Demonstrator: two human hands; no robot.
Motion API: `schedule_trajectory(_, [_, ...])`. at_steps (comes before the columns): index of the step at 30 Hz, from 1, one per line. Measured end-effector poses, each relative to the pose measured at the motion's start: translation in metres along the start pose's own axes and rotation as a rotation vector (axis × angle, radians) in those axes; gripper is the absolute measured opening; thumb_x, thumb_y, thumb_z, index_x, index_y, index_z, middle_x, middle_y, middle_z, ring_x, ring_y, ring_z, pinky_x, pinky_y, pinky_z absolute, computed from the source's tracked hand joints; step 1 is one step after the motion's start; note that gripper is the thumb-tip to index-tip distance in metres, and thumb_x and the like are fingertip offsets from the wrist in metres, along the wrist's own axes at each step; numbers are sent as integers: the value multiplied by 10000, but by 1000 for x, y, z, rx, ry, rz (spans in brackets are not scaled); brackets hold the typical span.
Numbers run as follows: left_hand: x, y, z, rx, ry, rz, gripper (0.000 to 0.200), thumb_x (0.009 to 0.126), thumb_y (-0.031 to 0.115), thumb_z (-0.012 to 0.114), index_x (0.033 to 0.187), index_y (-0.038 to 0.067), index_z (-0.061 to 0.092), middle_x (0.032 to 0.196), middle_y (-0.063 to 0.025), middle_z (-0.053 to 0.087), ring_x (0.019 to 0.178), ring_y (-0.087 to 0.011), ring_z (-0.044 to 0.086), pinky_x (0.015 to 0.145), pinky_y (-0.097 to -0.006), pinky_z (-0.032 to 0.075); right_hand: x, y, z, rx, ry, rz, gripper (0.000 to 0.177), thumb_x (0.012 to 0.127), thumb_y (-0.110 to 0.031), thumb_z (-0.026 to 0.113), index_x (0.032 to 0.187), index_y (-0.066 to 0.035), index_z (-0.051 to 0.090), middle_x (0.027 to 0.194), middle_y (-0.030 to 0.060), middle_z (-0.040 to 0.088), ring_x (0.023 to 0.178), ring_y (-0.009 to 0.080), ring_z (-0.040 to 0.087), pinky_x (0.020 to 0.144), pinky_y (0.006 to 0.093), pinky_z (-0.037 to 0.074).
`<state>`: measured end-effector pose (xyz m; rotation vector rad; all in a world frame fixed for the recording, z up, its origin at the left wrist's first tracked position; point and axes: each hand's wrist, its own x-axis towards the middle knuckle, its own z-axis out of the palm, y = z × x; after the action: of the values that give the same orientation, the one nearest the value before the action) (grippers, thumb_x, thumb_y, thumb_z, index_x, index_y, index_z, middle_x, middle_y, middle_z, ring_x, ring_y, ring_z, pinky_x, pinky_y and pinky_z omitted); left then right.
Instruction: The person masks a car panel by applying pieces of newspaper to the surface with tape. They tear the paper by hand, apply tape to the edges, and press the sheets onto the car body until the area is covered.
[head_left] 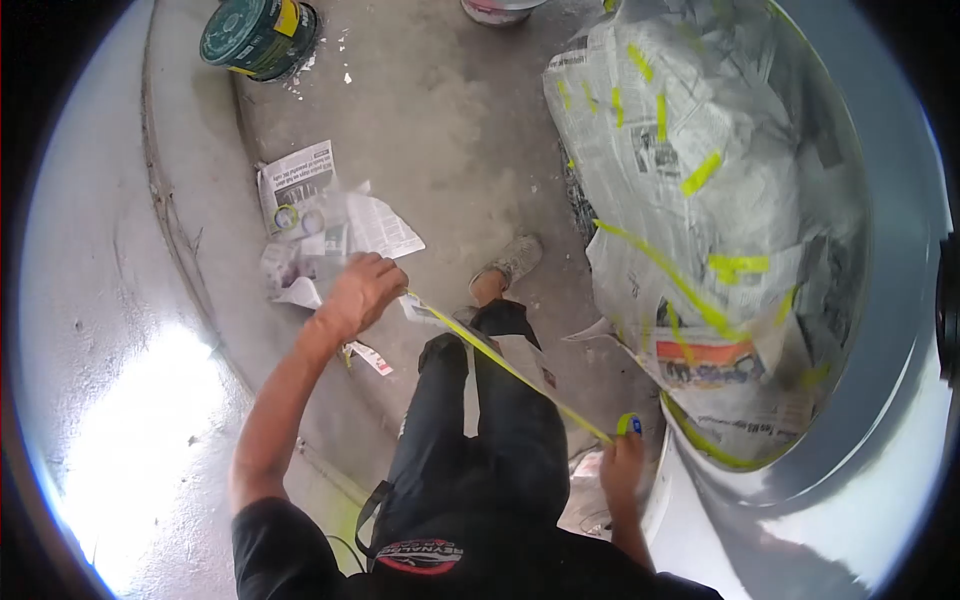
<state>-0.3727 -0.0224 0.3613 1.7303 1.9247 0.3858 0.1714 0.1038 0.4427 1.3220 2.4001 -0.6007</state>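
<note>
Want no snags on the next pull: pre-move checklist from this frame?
1. Tape taut between the hands: ok.
2. Left hand grips the tape end: ok.
3. Right hand holds the roll: ok.
4. Newspaper cover fully taped down: cannot tell.
5. Floor free of loose sheets: not ok, several lie by the left hand.

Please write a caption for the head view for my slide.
Left hand stretches yellow tape from the roll in the right hand, beside newspaper masking.
</note>
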Motion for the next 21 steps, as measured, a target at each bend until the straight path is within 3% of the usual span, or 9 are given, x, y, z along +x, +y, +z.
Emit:
schedule_trajectory(4, [59,-21,-8,-33,-33,-8,75,831,109,666,905,101,656,837,-65,641,875,-278,618,807,-413,480,30,-3,7,180,15,64,123,897,-105,615,924,14,606,993,251,591,926,443,574,792,537,460])
schedule_trajectory(7, [114,-30,-11,-107,-94,-14,186,805,123,644,978,96,708,953,-94,663,970,-290,628,856,-409,516,60,-5,11,222,43,128,132,897,-133,662,893,-7,622,931,218,604,888,419,583,769,516,463])
schedule_trajectory(14, [222,-82,27,-57,-104,-25,134,869,102,627,976,60,697,1049,-107,651,1058,-313,599,909,-407,515,114,2,52,294,69,270,246,928,-202,686,807,-8,596,815,194,589,758,406,568,675,505,439])
schedule_trajectory(18, [276,-95,38,-143,2,106,151,859,103,605,962,72,710,969,-148,660,975,-358,634,867,-460,535,133,0,71,238,170,394,235,914,-211,710,807,-18,628,815,200,594,770,396,583,668,492,440])
schedule_trajectory(21, [314,-103,50,-186,-97,144,140,872,134,607,951,75,706,973,-157,665,979,-366,638,850,-473,533,142,-5,73,223,221,334,247,886,-229,745,809,-14,651,812,204,629,736,389,588,660,484,438])
